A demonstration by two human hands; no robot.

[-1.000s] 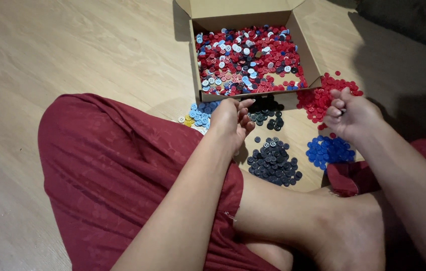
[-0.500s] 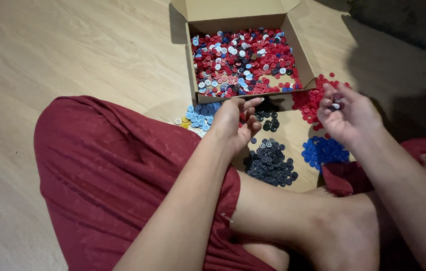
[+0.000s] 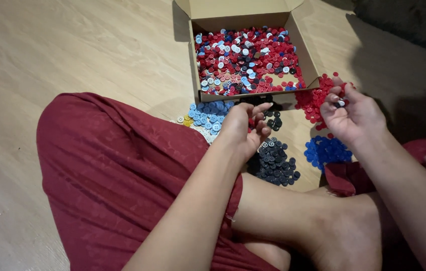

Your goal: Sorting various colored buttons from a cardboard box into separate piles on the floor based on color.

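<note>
Buttons (image 3: 340, 103) are resting pinched in the right hand (image 3: 351, 118) for sorting, while the left hand (image 3: 243, 128) is hanging loosely curled, empty, above the dark pile (image 3: 273, 160).

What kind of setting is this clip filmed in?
Probably a room at home: the person sits cross-legged on a wood-look floor, with a cardboard box of mixed buttons and sorted button piles beside the legs.
</note>
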